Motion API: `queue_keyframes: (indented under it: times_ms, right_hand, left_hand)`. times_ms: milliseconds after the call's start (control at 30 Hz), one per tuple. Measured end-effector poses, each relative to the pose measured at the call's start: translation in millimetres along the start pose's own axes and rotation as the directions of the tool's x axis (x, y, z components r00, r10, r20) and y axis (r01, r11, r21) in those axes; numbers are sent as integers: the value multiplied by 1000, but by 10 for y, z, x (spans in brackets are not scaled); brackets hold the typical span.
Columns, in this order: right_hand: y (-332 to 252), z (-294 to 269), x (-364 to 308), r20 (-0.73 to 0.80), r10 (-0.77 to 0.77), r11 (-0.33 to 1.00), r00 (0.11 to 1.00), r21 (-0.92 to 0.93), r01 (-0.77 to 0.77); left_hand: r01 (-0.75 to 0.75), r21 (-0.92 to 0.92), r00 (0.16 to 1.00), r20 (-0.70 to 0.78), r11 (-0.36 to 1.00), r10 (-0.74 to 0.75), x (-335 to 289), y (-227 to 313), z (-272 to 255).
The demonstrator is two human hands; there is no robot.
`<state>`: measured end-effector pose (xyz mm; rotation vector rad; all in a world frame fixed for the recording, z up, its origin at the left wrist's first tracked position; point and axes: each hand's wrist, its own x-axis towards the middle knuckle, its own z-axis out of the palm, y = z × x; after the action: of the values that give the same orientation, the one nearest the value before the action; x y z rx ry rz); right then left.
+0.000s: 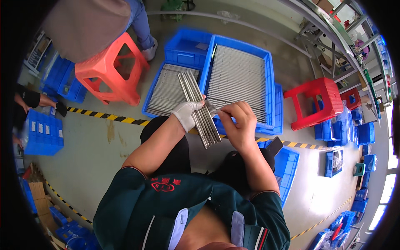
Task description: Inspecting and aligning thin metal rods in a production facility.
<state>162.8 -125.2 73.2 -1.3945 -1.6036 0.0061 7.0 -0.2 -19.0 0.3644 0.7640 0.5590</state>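
Observation:
My left hand [186, 115], in a white glove, is wrapped round a bundle of several slim metal rods [201, 116]. The rods slant over my lap, their upper ends above the bins in front of me. My bare right hand [241, 121] is just right of the bundle, thumb and forefinger pinched together. Whatever may be in that pinch is too small to make out. A small grey patch lies between its fingertips and the rods. Rows of similar rods fill a large blue bin [270, 71] ahead and a lower blue bin [146, 104] to its left.
A red stool [132, 81] with a seated person stands ahead left; another red stool [318, 100] is at the right. Beside my right knee are a blue bin [291, 160] and a dark phone-like object [274, 146]. Striped floor tape [110, 117] crosses below the bins.

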Motion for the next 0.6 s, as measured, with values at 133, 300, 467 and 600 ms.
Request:
queue_keyframes:
  times_ms: [133, 300, 467, 600]
  right_hand:
    - [-92, -276, -89, 29, 142, 983, 989, 117, -144]
    - [-127, -503, -486, 51, 127, 983, 991, 125, -132]
    - [-90, -589, -921, 45, 258, 958, 965, 114, -262]
    - [-59, -590, -1101, -2, 362, 913, 932, 204, -354]
  left_hand:
    - [98, -49, 995, 4, 994, -98, 25, 172, 50]
    - [145, 10, 988, -58, 989, -144, 114, 338, 261]
    - [21, 380, 1000, -9, 925, -20, 289, 525, 620]
    - [132, 683, 991, -88, 718, -99, 627, 662, 985]
